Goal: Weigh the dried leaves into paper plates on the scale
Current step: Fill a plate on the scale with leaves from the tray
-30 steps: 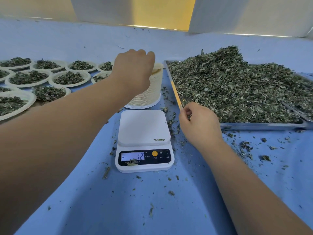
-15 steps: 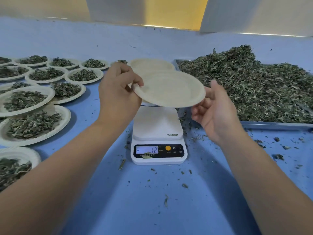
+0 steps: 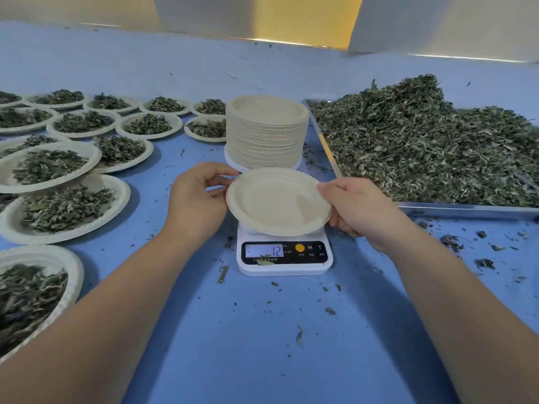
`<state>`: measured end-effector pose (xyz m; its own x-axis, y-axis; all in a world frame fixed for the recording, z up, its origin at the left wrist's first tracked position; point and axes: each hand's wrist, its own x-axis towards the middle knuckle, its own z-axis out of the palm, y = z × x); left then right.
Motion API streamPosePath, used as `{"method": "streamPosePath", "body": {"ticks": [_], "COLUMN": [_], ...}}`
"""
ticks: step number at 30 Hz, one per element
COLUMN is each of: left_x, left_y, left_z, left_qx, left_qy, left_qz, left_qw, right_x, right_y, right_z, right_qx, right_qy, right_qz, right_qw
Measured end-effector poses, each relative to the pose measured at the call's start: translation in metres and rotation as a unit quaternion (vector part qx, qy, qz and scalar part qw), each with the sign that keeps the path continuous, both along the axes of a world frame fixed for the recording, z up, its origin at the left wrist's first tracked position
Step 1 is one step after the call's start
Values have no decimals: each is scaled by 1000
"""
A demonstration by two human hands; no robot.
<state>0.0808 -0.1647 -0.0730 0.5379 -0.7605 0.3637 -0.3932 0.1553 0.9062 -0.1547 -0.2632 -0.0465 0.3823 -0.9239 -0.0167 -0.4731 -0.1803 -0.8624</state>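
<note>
— Status?
— The dried leaves (image 3: 423, 147) lie heaped on my right; the scale (image 3: 284, 266) reads minus twelve; the empty paper plate (image 3: 277, 202) hangs over it, its rims pinched by my left hand (image 3: 195, 202) and right hand (image 3: 358, 208).
— Risk?
— Set off-centre, it tips or misreads.

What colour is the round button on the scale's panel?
Orange-yellow round button, on the scale, head view.

You're looking out over a blue table covering (image 3: 262, 360) that runs back to pale wall panels (image 3: 204, 16). A warm yellow strip (image 3: 309, 18) glows between them, and the light is soft and even.
</note>
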Motion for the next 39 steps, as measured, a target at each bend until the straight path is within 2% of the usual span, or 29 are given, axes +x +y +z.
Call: {"method": "streamPosePath", "body": {"ticks": [4, 7, 9, 10, 12, 13, 15, 18, 25, 27, 34, 39], "left_x": [5, 8, 11, 12, 10, 7, -2, -13, -14, -14, -13, -11], "left_y": [-4, -8, -12, -14, -17, -18, -22, -26, -23, -23, -24, -24], "left_z": [-6, -11, -11, -11, -9, -8, -9, -10, -10, -11, -12, -12], "left_qx": [27, 36, 23, 10, -11, -12, -6, -10, -1, -6, -1, -2], "left_qy": [38, 55, 143, 217, 344, 378, 404, 403, 364, 366, 368, 363], "left_qz": [-3, 13, 42, 44, 30, 23, 17, 21, 22, 26, 28, 28], "left_qw": [999, 998, 989, 975, 938, 926, 915, 915, 931, 930, 930, 931], "right_x": [2, -5, -15, -21, -32, -37, -44, -43, -12, -8, -11, -15], "right_y": [5, -5, -21, -33, -62, -74, -94, -106, -82, -73, -71, -76], "right_z": [2, 7, 11, 13, 14, 14, 11, 9, 6, 1, -1, 8], "right_qx": [-111, -243, -315, -320, -257, -193, -75, -26, -139, -153, -178, -194], "right_qy": [123, 133, 146, 186, 345, 427, 494, 495, 458, 409, 327, 348], "right_qz": [1, -68, -123, -138, -162, -172, -174, -104, -4, -11, -55, -29], "right_qw": [986, 959, 930, 919, 888, 867, 849, 862, 878, 900, 927, 917]}}
